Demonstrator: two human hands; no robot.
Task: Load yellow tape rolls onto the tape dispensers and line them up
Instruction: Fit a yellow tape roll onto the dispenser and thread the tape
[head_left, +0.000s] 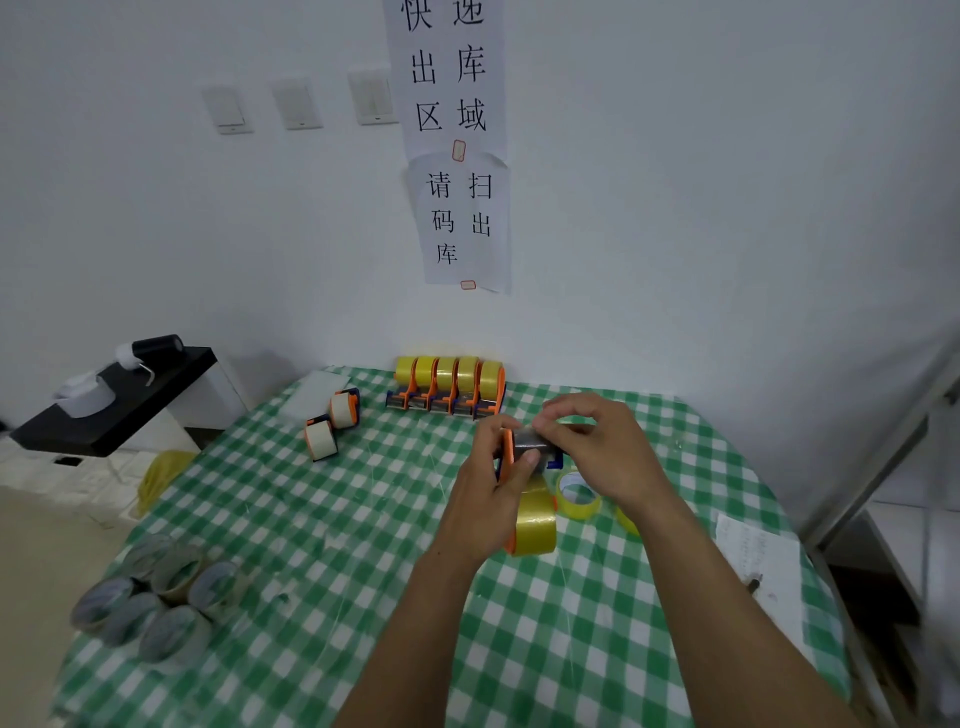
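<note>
Left hand (485, 501) is gripping the orange dispenser (507, 448) above the bench (311, 519); right hand (605, 447) fingers (563, 410) are pinching its grey front. Yellow roll (536, 522) is showing just below: likely light, slick-faced, squashable. Taking it by the rigid core looks safest.

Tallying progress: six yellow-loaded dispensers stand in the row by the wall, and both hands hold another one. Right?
No. The head view shows five, not six, in the row by the wall. The left hand and right hand do hold another dispenser.
</note>
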